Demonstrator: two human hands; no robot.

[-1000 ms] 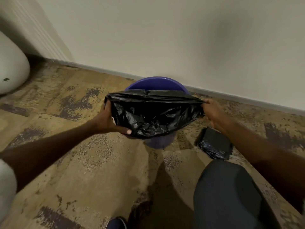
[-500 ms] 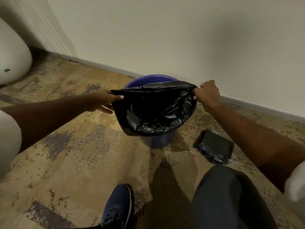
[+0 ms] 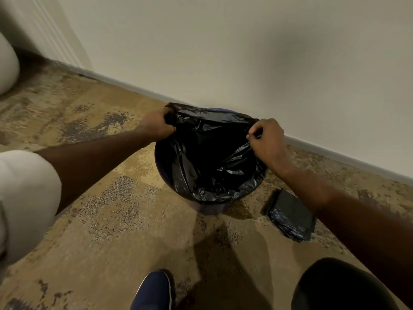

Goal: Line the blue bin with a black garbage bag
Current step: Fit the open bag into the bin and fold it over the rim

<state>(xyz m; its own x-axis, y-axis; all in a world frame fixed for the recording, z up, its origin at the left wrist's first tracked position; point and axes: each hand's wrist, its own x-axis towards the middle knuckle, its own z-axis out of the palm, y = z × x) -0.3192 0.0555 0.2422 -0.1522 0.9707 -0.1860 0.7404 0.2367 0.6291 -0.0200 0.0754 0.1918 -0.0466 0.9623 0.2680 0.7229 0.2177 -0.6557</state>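
The blue bin (image 3: pixel 209 208) stands on the carpet close to the wall; only its lower front wall and a sliver of its far rim show. A black garbage bag (image 3: pixel 207 157) hangs open inside it, its mouth spread wide and draped over the near rim. My left hand (image 3: pixel 156 125) grips the bag's edge at the far left of the rim. My right hand (image 3: pixel 267 139) pinches the bag's edge at the far right. The inside of the bin is hidden by the bag.
A folded stack of black bags (image 3: pixel 290 214) lies on the carpet just right of the bin. The wall and baseboard (image 3: pixel 335 153) run right behind it. My blue shoe (image 3: pixel 154 291) and dark knee (image 3: pixel 335 287) are near the bottom. A white rounded object (image 3: pixel 7 63) sits far left.
The bag's mouth has gone from held flat in front of the bin to spread open over it. Both hands moved forward to the bin's far rim, and the view came closer.
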